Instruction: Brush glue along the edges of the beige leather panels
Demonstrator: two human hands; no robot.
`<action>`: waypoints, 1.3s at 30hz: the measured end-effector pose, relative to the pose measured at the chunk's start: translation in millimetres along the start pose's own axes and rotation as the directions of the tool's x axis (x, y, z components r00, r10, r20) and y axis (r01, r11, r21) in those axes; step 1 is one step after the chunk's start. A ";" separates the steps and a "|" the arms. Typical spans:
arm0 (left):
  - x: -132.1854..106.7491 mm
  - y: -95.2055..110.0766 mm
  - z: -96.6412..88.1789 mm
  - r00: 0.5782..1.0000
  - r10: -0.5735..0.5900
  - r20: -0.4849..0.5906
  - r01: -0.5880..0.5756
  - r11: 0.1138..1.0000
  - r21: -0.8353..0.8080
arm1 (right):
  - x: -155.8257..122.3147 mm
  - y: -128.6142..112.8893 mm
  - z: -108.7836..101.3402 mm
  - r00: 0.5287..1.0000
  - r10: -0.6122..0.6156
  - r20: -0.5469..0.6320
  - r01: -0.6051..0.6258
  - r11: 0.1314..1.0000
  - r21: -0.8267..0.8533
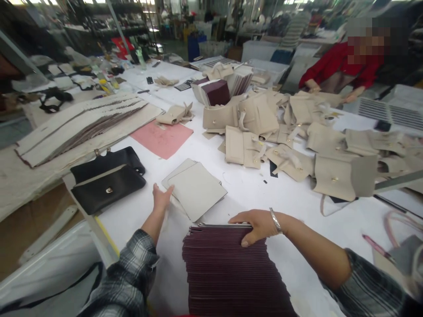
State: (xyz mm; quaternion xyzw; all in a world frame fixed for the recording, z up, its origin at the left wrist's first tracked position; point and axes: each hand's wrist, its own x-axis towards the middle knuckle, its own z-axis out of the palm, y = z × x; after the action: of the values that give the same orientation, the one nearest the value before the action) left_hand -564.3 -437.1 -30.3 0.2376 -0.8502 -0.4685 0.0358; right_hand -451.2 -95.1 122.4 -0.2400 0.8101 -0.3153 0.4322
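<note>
White table [246, 191]: maroon panel stack [224, 268], grey boards [196, 189], pink sheet [161, 138], black bags [107, 178], beige bags [343, 176].

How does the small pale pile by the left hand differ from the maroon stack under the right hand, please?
The pale pile is grey-white, the maroon stack dark. The pale pile has few sheets, lying flat and askew; the maroon stack has many, fanned in a long row. The left hand touches the pale pile's edge; the right hand rests on the maroon stack. Both are flat sheets on the white table.

Cluttered white worktable [132, 229]; dark shelving [99, 31]
</note>
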 end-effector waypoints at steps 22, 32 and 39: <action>-110.3 54.2 -40.4 0.516 0.288 0.807 0.078 0.922 -0.380 | 9.4 6.5 11.7 0.954 0.211 -0.214 -0.200 0.977 0.073; -119.7 43.3 -54.3 0.438 0.244 0.865 0.135 0.934 -0.332 | 7.0 -1.3 16.8 0.967 0.169 -0.192 -0.156 0.984 0.081; -111.8 69.9 -45.1 0.282 0.213 0.935 -0.126 0.975 -0.185 | 9.0 -3.2 13.4 0.928 0.174 -0.331 -0.214 0.973 -0.089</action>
State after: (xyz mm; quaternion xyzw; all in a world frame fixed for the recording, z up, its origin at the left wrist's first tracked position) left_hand -478.6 -392.0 69.9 -0.1777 -0.7087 -0.5427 -0.4143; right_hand -444.1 -107.3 114.0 -0.1306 0.9072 -0.2548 0.3082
